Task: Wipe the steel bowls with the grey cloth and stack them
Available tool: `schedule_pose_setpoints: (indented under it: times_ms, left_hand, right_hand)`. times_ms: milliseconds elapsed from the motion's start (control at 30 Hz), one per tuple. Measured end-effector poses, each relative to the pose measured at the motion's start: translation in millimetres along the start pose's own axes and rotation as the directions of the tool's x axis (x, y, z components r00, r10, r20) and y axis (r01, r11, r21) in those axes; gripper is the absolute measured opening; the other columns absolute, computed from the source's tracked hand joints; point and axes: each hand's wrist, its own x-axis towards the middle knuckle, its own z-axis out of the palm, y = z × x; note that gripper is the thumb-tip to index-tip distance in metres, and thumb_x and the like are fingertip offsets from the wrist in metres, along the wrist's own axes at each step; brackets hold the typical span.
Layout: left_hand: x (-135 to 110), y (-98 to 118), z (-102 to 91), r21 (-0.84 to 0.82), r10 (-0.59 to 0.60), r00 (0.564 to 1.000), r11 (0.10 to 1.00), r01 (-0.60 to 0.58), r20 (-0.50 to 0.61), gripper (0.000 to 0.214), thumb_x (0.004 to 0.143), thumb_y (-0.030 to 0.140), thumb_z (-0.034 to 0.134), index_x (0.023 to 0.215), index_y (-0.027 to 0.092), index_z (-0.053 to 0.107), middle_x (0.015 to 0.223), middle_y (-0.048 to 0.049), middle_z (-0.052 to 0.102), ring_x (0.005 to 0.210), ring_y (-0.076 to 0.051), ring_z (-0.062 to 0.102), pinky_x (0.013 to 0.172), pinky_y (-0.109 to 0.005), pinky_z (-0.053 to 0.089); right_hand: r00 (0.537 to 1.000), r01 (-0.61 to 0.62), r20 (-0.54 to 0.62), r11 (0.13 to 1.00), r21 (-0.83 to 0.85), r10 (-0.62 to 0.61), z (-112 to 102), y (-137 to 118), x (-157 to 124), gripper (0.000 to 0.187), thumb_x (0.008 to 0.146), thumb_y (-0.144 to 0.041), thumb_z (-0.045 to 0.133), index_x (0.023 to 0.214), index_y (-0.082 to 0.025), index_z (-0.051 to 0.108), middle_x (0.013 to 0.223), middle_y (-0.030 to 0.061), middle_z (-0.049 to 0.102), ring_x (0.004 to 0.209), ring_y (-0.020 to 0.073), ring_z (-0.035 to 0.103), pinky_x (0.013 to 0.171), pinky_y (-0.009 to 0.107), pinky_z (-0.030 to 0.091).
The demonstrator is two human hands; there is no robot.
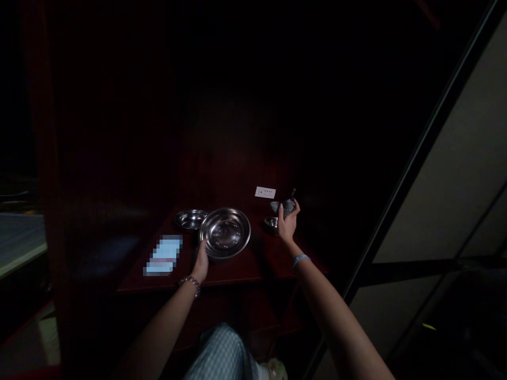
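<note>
both arms outstretched; left hand (201,262) gripping, right hand (287,222) fingers curled

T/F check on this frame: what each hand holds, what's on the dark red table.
1. The left hand holds a large round steel plate by its near rim. True.
2. The right hand is empty. False: it grips a small grey cup.
3. A second round steel dish lies left of the plate. True.
4. The small white card lies at the near edge of the dark red table. False: it lies at the back.
</note>
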Motion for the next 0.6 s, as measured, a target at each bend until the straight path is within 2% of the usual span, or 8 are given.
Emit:
schedule_pose_setpoints:
  times_ms: [100, 167, 200, 267, 333, 367, 500, 600]
  left_hand:
    - [-3, 4, 1.4, -0.073, -0.04, 0.999, 0.997, 0.04, -0.002, 0.055, 0.093, 0.055, 0.045, 0.123, 0.014, 0.067, 0.126, -0.0153, 0.073, 0.129, -0.028, 0.062, 0.113, -0.041, 0.046]
    - [-4, 6, 1.5, -0.111, -0.038, 0.999, 0.993, 0.04, 0.018, 0.052, 0.094, 0.051, 0.046, 0.125, 0.014, 0.066, 0.125, -0.0144, 0.074, 0.128, -0.027, 0.063, 0.115, -0.041, 0.044]
    - [-4, 6, 1.5, -0.12, -0.036, 0.999, 0.992, 0.039, 0.026, 0.051, 0.095, 0.05, 0.047, 0.125, 0.014, 0.066, 0.125, -0.0139, 0.074, 0.128, -0.027, 0.063, 0.115, -0.041, 0.044]
    - [-4, 5, 1.2, -0.105, -0.038, 0.999, 0.994, 0.04, 0.023, 0.049, 0.095, 0.048, 0.047, 0.123, 0.013, 0.067, 0.125, -0.0127, 0.074, 0.127, -0.025, 0.063, 0.116, -0.04, 0.043]
    - [-3, 5, 1.1, -0.06, -0.039, 0.999, 0.997, 0.039, 0.009, 0.046, 0.095, 0.046, 0.047, 0.119, 0.014, 0.069, 0.125, -0.0114, 0.074, 0.127, -0.024, 0.063, 0.116, -0.038, 0.043]
    - [-4, 6, 1.0, -0.038, -0.037, 0.999, 0.999, 0.037, 0.006, 0.045, 0.094, 0.045, 0.048, 0.117, 0.014, 0.07, 0.125, -0.0111, 0.074, 0.126, -0.024, 0.063, 0.116, -0.038, 0.043]
    - [-5, 6, -0.1, 0.029, -0.038, 0.999, 0.999, 0.037, 0.02, 0.04, 0.091, 0.043, 0.054, 0.112, 0.014, 0.072, 0.123, -0.0107, 0.075, 0.129, -0.026, 0.062, 0.117, -0.04, 0.042]
    - [-5, 4, -3.5, 0.063, -0.056, 0.998, 0.996, 0.056, -0.001, 0.034, 0.09, 0.04, 0.056, 0.108, 0.016, 0.072, 0.124, -0.01, 0.074, 0.134, -0.026, 0.058, 0.119, -0.04, 0.039]
  right_hand:
    - [0.991, 0.116, 0.066, 0.993, 0.025, -0.118, 6, 4, -16, 0.065, 0.1, -0.047, 0.038, 0.158, -0.018, 0.029, 0.165, 0.0139, 0.036, 0.149, 0.0237, 0.04, 0.121, 0.041, 0.032]
    - [0.956, 0.135, 0.258, 0.99, 0.03, -0.138, 16, 14, -37, 0.062, 0.099, -0.043, 0.041, 0.156, -0.019, 0.038, 0.167, 0.0107, 0.034, 0.155, 0.0225, 0.031, 0.126, 0.042, 0.023]
    - [0.907, 0.105, 0.409, 0.994, 0.016, -0.103, 22, 21, -50, 0.06, 0.098, -0.044, 0.045, 0.153, -0.02, 0.045, 0.166, 0.0098, 0.037, 0.155, 0.0233, 0.03, 0.127, 0.043, 0.02]
    - [0.689, 0.031, 0.724, 0.996, -0.078, 0.035, 34, 35, -76, 0.059, 0.096, -0.048, 0.052, 0.15, -0.025, 0.051, 0.162, 0.0085, 0.044, 0.155, 0.0256, 0.03, 0.128, 0.047, 0.015]
    - [0.522, 0.049, 0.842, 0.98, -0.191, 0.138, 45, 46, -97, 0.061, 0.099, -0.051, 0.048, 0.154, -0.027, 0.045, 0.163, 0.0076, 0.042, 0.157, 0.025, 0.028, 0.129, 0.049, 0.006]
    - [0.471, 0.088, 0.868, 0.971, -0.221, 0.155, 50, 49, -104, 0.063, 0.099, -0.051, 0.047, 0.156, -0.025, 0.043, 0.165, 0.0084, 0.037, 0.158, 0.0242, 0.023, 0.129, 0.048, 0.002]
    - [0.443, 0.15, 0.874, 0.945, -0.291, 0.199, 59, 52, -108, 0.071, 0.098, -0.054, 0.047, 0.158, -0.017, 0.041, 0.169, 0.0132, 0.024, 0.161, 0.0236, 0.005, 0.128, 0.043, -0.009]
    - [0.488, -0.065, 0.833, 0.963, -0.262, 0.26, 61, 53, -104, 0.073, 0.097, -0.057, 0.048, 0.156, -0.014, 0.043, 0.17, 0.0161, 0.023, 0.161, 0.0262, 0.006, 0.128, 0.044, -0.008]
